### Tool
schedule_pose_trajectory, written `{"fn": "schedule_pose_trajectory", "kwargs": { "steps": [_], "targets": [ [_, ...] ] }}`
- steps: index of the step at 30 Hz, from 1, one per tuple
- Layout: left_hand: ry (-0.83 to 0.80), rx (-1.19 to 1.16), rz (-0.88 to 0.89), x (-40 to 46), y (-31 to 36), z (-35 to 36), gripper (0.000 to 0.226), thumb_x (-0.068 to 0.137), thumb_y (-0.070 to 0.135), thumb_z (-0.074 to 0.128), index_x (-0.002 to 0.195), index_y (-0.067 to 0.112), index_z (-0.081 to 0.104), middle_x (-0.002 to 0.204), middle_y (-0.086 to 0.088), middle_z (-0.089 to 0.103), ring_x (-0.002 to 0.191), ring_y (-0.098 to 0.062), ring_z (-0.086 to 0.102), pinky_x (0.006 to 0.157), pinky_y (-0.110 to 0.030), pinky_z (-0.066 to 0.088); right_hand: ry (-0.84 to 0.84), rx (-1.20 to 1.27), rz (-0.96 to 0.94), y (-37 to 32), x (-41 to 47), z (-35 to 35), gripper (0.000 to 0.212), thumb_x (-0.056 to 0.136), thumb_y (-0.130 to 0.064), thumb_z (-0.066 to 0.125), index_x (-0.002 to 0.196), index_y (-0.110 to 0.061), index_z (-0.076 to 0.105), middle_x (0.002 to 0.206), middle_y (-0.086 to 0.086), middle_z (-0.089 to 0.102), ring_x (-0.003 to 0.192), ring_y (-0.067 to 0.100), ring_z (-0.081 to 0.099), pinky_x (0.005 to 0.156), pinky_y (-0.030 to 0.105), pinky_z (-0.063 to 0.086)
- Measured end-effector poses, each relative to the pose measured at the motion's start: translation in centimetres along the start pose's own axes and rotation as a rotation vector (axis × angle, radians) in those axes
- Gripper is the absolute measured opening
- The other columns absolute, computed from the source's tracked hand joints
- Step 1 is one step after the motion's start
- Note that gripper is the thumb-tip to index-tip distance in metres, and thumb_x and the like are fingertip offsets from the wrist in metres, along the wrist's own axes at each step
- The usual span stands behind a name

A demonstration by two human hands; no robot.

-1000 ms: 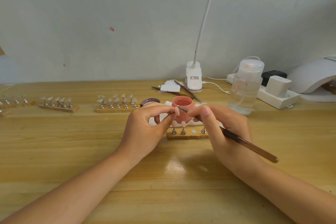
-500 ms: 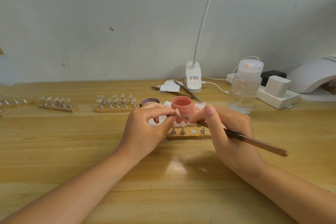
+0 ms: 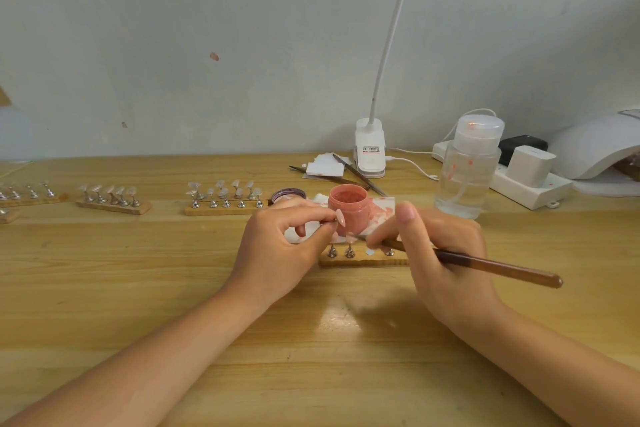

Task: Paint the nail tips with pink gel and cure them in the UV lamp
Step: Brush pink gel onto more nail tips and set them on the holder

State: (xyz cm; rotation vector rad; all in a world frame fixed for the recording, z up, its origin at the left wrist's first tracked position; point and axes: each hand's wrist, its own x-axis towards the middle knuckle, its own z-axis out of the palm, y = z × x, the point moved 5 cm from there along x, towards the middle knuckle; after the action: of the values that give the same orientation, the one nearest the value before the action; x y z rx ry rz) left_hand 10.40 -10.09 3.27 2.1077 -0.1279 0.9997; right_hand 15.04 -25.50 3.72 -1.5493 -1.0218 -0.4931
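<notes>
The left hand (image 3: 277,246) pinches a small metal stand between thumb and forefinger, with a pale pink nail tip (image 3: 341,218) on its end, held just in front of the open pot of pink gel (image 3: 347,208). The right hand (image 3: 440,253) grips a brown brush (image 3: 491,267) like a pen, its handle pointing out to the right and its fine end reaching toward the left hand, close to the nail tip; whether the bristles touch it cannot be told. Just beyond both hands lies a wooden holder (image 3: 363,258) with a few metal pegs on the bench (image 3: 311,357). Past the left hand stand more holders with clear tips (image 3: 225,198). Beyond the right hand stands a clear bottle (image 3: 465,170), and farther right the white lamp (image 3: 595,146).
</notes>
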Motion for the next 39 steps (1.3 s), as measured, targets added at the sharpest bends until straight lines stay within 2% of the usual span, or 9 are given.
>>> {"fn": "schedule_pose_trajectory", "kwargs": {
  "steps": [7, 11, 15, 19, 23, 26, 29, 33, 39],
  "targets": [
    [-0.007, 0.003, 0.014, 0.06, 0.02, 0.03, 0.033, 0.073, -0.003, 0.071, 0.078, 0.029, 0.067, 0.066, 0.030, 0.061, 0.065, -0.008, 0.050, 0.069, -0.009, 0.042, 0.001, 0.070, 0.065, 0.30, -0.14, 0.02, 0.049, 0.091, -0.031, 0.038, 0.065, -0.006, 0.071, 0.064, -0.005, 0.066, 0.062, 0.003, 0.062, 0.059, 0.015, 0.046],
    [-0.019, -0.001, 0.066, 0.03, 0.33, 0.06, 0.028, 0.074, -0.001, 0.071, 0.080, 0.026, 0.068, 0.070, 0.029, 0.060, 0.062, 0.002, 0.050, 0.068, -0.011, 0.042, -0.013, 0.044, 0.054, 0.21, 0.07, 0.35, 0.043, 0.092, -0.029, 0.038, 0.073, -0.009, 0.071, 0.073, -0.010, 0.068, 0.074, 0.002, 0.065, 0.066, 0.018, 0.049],
    [-0.021, -0.033, 0.041, 0.07, 0.07, 0.08, 0.033, 0.074, 0.001, 0.070, 0.075, 0.034, 0.065, 0.067, 0.028, 0.062, 0.060, 0.002, 0.050, 0.064, -0.008, 0.041, 0.036, 0.136, 0.106, 0.45, -0.14, 0.09, 0.047, 0.091, -0.033, 0.038, 0.066, -0.009, 0.070, 0.062, -0.004, 0.066, 0.061, 0.006, 0.063, 0.060, 0.020, 0.049],
    [-0.033, -0.072, 0.009, 0.04, -0.20, 0.26, 0.020, 0.075, 0.012, 0.069, 0.078, 0.032, 0.068, 0.070, 0.027, 0.065, 0.066, -0.002, 0.058, 0.064, -0.007, 0.041, 0.011, 0.102, 0.084, 0.24, 0.05, 0.35, 0.040, 0.092, -0.031, 0.038, 0.073, -0.014, 0.070, 0.070, -0.007, 0.069, 0.073, 0.005, 0.066, 0.068, 0.025, 0.052],
    [-0.029, -0.097, -0.007, -0.03, -0.05, 0.20, 0.014, 0.073, 0.020, 0.067, 0.077, 0.034, 0.066, 0.069, 0.031, 0.064, 0.067, 0.008, 0.057, 0.066, -0.004, 0.040, 0.054, 0.201, 0.191, 0.63, -0.19, 0.16, 0.046, 0.088, -0.040, 0.038, 0.063, -0.017, 0.069, 0.062, -0.007, 0.067, 0.058, 0.005, 0.062, 0.060, 0.014, 0.047],
    [-0.040, -0.083, 0.011, 0.01, -0.05, 0.19, 0.024, 0.074, 0.004, 0.070, 0.078, 0.028, 0.068, 0.069, 0.026, 0.065, 0.065, 0.005, 0.056, 0.064, -0.006, 0.040, 0.037, 0.173, 0.133, 0.25, 0.03, 0.30, 0.037, 0.094, -0.030, 0.043, 0.072, -0.017, 0.069, 0.070, -0.008, 0.070, 0.070, 0.006, 0.065, 0.068, 0.020, 0.051],
    [-0.041, -0.071, 0.022, 0.03, 0.14, 0.15, 0.028, 0.073, -0.002, 0.070, 0.077, 0.025, 0.068, 0.072, 0.024, 0.064, 0.062, 0.005, 0.053, 0.062, -0.008, 0.041, 0.013, 0.187, 0.215, 0.75, -0.17, 0.40, 0.043, 0.091, -0.036, 0.047, 0.065, -0.010, 0.070, 0.062, -0.003, 0.068, 0.061, 0.007, 0.064, 0.062, 0.017, 0.049],
    [-0.036, -0.069, 0.022, 0.04, 0.30, -0.01, 0.026, 0.073, 0.001, 0.071, 0.075, 0.027, 0.068, 0.072, 0.022, 0.065, 0.069, 0.005, 0.055, 0.063, -0.009, 0.041, 0.087, 0.227, 0.231, 0.68, -0.39, -0.20, 0.049, 0.086, -0.042, 0.039, 0.059, -0.013, 0.067, 0.058, 0.000, 0.066, 0.053, 0.005, 0.060, 0.055, 0.013, 0.045],
    [-0.026, -0.078, -0.038, 0.02, 0.01, 0.06, 0.004, 0.069, 0.017, 0.072, 0.071, 0.020, 0.070, 0.073, 0.009, 0.064, 0.074, -0.012, 0.054, 0.066, -0.016, 0.040, 0.123, 0.221, 0.188, 0.63, -0.35, -0.23, 0.035, 0.093, -0.024, 0.041, 0.071, -0.016, 0.067, 0.068, -0.012, 0.069, 0.069, 0.003, 0.065, 0.065, 0.012, 0.047]
  ]
}}
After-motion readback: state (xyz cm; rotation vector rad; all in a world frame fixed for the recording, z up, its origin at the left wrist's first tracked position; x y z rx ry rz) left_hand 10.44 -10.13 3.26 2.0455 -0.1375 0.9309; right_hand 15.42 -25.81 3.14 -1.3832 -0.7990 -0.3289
